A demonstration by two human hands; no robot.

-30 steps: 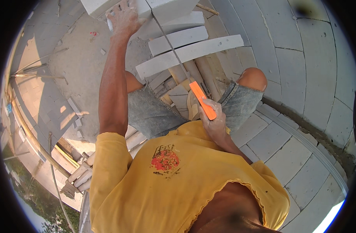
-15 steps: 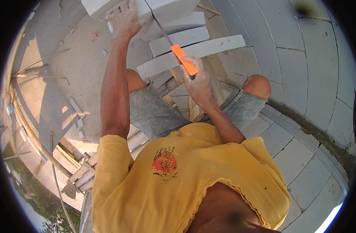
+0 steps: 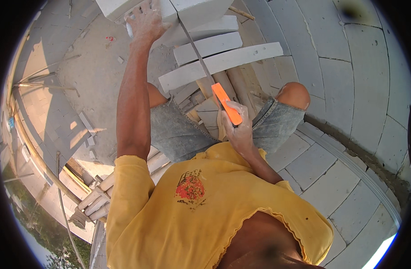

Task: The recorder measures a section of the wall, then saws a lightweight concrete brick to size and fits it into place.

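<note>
At the top of the view, a large white block (image 3: 198, 12) has a dark kerf in it. A hand saw (image 3: 221, 93) with an orange handle runs from that kerf toward my body, most of its blade outside the block. My right hand (image 3: 241, 126), dusted white, is closed around the saw's handle between my knees. Left of the kerf, my left hand (image 3: 146, 23) lies against the block's near side with its fingers spread. Below the block are white slabs (image 3: 221, 65), lying crosswise one nearer than another.
A wall of grey-white blocks (image 3: 335, 85) rises on the right. Bamboo poles (image 3: 42, 159) and bundled poles (image 3: 95, 204) stand at the left, beside a drop with greenery below. Small white offcuts (image 3: 86, 121) lie on the dusty grey floor (image 3: 93, 58).
My right hand has drawn the saw back toward my body and slightly right, so more blade shows outside the block. My left hand stays in place on the block.
</note>
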